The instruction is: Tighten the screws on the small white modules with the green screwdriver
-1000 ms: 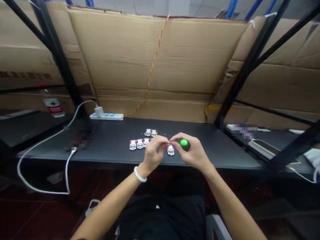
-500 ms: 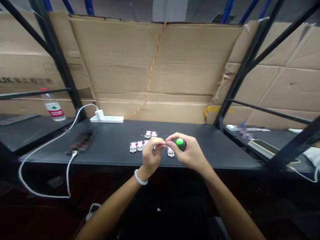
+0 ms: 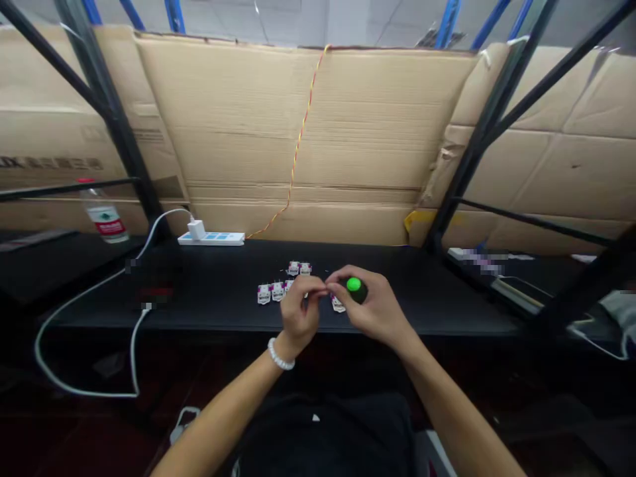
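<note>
My right hand [image 3: 375, 301] is curled round a screwdriver [image 3: 354, 286] with a black handle and bright green round end, which points up at me; its shaft is hidden. The right thumb and forefinger also reach left and pinch near the left fingertips. My left hand [image 3: 301, 308] is closed in a pinch, its fingertips meeting those of the right; whatever lies between them is too small to make out. Several small white-and-purple parts [image 3: 264, 293] with thin pins lie in a row by the left hand. Two similar parts [image 3: 299, 268] sit behind, and another white part [image 3: 338, 303] is partly covered by my right hand.
The black tabletop [image 3: 213, 298] ends at a front edge just before my forearms. A white power strip [image 3: 211, 238] with a charger and white cable [image 3: 44, 358] lies at left. Behind stands a cardboard wall [image 3: 238, 132]; dark metal posts [image 3: 460, 179] flank the table.
Both hands stay in nearly the same place, fingertips still together. The whole view has shifted slightly and become brighter at the top. The parts on the table have not moved.
</note>
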A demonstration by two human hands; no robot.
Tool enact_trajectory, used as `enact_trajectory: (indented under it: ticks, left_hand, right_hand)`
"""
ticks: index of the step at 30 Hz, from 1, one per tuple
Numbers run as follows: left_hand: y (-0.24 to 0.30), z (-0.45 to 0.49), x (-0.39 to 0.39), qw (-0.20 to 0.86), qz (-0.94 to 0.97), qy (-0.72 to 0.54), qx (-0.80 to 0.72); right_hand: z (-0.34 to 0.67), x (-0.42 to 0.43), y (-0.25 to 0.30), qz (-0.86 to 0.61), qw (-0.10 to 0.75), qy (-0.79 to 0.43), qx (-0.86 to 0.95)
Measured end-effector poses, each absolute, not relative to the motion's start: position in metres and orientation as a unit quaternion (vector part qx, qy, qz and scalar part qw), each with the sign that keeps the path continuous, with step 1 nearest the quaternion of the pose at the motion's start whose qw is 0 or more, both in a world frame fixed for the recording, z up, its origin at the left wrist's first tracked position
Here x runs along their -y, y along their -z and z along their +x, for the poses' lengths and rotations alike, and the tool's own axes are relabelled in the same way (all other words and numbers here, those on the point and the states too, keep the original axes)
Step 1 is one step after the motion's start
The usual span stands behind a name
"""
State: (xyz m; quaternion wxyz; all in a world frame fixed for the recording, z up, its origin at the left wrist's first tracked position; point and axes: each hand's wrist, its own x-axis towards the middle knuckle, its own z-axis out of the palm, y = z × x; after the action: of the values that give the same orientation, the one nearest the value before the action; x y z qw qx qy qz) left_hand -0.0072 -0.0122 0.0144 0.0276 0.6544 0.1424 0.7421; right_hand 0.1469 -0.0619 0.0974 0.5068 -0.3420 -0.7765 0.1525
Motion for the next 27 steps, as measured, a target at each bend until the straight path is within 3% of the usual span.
enact_trajectory:
  ticks: [8,17,27]
  left_hand:
    - [-0.015,-0.003,0.017,0.091,0.616,-0.763,-0.172]
    - [-0.029,-0.006,0.027,0.175,0.640,-0.729,-0.167]
    - [-0.034,-0.006,0.030,0.181,0.653,-0.707,-0.202]
  right_hand:
    - [0.154,0.064,-0.105,-0.262,0.489,-0.147,0.819]
    - [0.163,0.058,-0.096,-0.230,0.517,-0.044,0.823]
    - [0.163,0.064,-0.099,-0.256,0.520,-0.078,0.811]
